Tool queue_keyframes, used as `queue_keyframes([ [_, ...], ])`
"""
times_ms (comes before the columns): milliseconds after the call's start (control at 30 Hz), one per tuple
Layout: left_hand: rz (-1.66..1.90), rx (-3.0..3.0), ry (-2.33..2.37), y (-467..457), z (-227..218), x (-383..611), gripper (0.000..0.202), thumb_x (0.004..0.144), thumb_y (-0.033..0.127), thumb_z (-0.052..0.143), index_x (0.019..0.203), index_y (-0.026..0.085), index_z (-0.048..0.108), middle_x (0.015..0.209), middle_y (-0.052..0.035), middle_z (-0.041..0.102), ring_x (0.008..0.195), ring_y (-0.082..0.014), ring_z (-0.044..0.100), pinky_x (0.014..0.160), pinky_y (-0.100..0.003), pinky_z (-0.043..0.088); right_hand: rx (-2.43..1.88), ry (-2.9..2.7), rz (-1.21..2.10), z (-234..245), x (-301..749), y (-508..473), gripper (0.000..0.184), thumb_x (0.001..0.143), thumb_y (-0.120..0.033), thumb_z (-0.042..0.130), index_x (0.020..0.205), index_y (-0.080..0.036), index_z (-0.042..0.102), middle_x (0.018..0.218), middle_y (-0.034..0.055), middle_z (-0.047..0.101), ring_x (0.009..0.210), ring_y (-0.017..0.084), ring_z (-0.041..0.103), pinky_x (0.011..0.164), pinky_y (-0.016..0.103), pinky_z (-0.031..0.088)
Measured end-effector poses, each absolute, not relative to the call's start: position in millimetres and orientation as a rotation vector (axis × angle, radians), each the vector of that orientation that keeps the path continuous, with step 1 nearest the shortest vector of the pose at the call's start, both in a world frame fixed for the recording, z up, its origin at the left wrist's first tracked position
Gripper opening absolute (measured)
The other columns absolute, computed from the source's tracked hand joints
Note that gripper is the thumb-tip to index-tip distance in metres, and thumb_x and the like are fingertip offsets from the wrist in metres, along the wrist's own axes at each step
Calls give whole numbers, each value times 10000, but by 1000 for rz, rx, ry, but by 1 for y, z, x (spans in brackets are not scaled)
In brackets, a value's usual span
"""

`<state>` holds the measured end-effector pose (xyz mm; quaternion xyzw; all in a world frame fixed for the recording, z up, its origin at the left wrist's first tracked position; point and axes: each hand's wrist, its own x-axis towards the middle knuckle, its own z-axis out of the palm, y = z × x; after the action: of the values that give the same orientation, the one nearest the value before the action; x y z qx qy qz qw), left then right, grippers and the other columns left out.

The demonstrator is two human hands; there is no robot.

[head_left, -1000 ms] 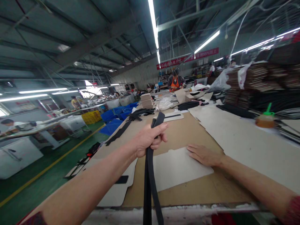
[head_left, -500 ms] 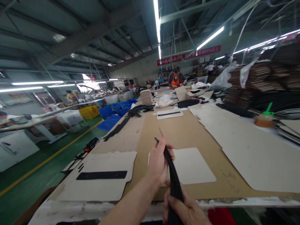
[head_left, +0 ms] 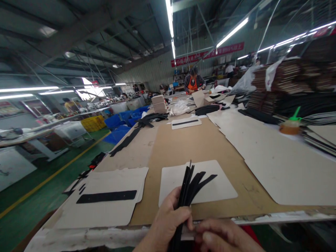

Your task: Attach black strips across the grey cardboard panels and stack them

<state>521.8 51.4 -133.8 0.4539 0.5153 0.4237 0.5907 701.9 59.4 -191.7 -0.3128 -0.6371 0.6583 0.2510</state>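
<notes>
My left hand [head_left: 169, 218] is wrapped around a bundle of black strips [head_left: 188, 187]. Their upper ends fan out above my fist, and their lower ends run down out of view. Close by on the right, my right hand [head_left: 223, 234] has its fingers curled together; whatever they hold, if anything, is hidden. Under the strips' upper ends, a pale board with rounded corners [head_left: 220, 182] lies on the brown table surface [head_left: 181, 147]. To the left, a single wide black strip [head_left: 107, 196] rests on pale sheets [head_left: 105, 217].
Large pale sheets [head_left: 267, 168] cover the table's right side. A bottle with a green nozzle [head_left: 290, 126] stands there beside brown stacks [head_left: 278, 82]. Farther up lies a small board with a black strip [head_left: 187, 122]. A co-worker in an orange apron [head_left: 193, 84] is at the far end.
The bundle has turned more upright, and its upper ends now spread apart above my left hand. My right hand has moved from the lower strips to their right side. The view has shifted slightly.
</notes>
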Motion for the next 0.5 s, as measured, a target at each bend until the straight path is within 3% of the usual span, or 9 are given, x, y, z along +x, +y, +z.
queue_keyframes([
  [100,1047,970,1032,41,-136,512,504,671,236,615,1161,164,524,559,77,500,380,-62,378,402,-192,323,-995,-1221,1810,-171,722,62,531,842,-679,511,1040,-209,659,810,42,651,629,138,562,495,224,444],
  [200,986,943,976,32,-138,508,649,642,246,638,1264,175,471,575,72,511,360,-53,359,387,-198,265,-914,-926,1854,-160,729,69,559,833,-677,534,1177,-239,581,738,0,607,476,82,424,369,170,291],
  [300,903,928,1078,28,-140,508,727,575,187,623,1287,196,472,630,54,551,394,-54,357,394,-207,232,-854,-849,1873,-158,732,80,532,847,-663,531,1138,-222,596,647,-27,567,412,42,309,369,164,187],
  [400,830,932,1157,26,-144,507,733,510,115,577,1235,209,517,614,58,546,432,-72,386,411,-212,222,-937,-944,1844,-160,737,89,432,823,-550,646,1073,-199,620,583,-38,562,413,29,289,392,164,158],
  [500,856,987,1219,25,-152,505,587,567,145,657,1143,211,566,582,58,536,448,-88,400,433,-218,242,-1010,-1121,1811,-164,740,92,385,782,-503,701,985,-184,629,526,-48,549,410,33,312,402,168,169],
])
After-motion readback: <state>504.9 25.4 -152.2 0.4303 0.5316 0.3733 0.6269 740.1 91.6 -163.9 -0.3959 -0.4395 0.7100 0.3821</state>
